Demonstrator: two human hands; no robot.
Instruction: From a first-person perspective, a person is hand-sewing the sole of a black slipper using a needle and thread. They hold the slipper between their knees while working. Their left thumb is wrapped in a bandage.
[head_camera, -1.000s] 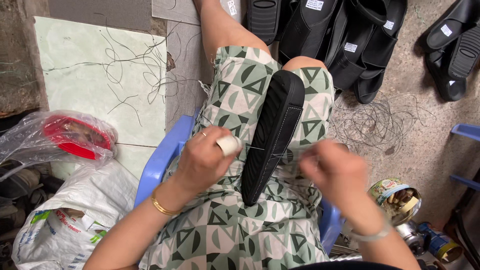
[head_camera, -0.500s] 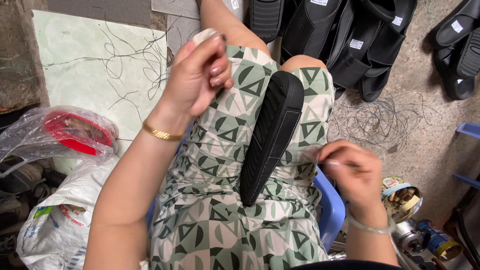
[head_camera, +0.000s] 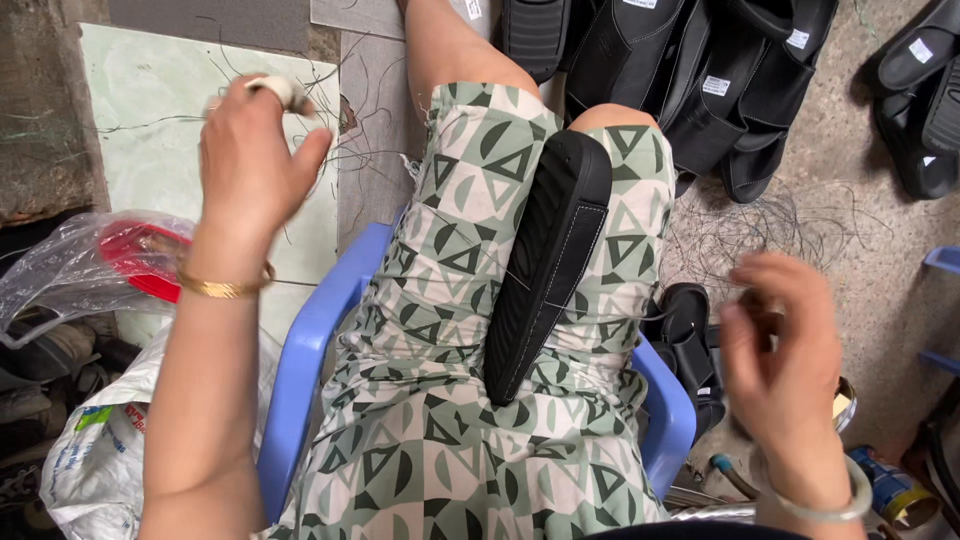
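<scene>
Black foam sandal sole with white edge stitching (head_camera: 545, 262) lies across the person's lap in the middle of the frame, resting on the green-and-cream patterned dress (head_camera: 440, 420). No hand holds it.

At the left edge, a clear plastic bag over a red round lid (head_camera: 130, 262) sits on the floor. Just right of it, in the upper left, the left hand (head_camera: 250, 165) is raised well away from the sole, fingers curled shut around something pale; I cannot tell what. Further right comes the blue plastic chair (head_camera: 300, 370), then the sole. At the lower right, the right hand (head_camera: 785, 355) hangs apart from the sole, fingers pinched together on something too blurred to name. The hands are wide apart.

Unsecured on a sloping lap, the sole could slide off toward the floor if a knee shifts.

Its long axis runs diagonally, rounded end toward the upper right, the other end toward the lower middle.
</scene>
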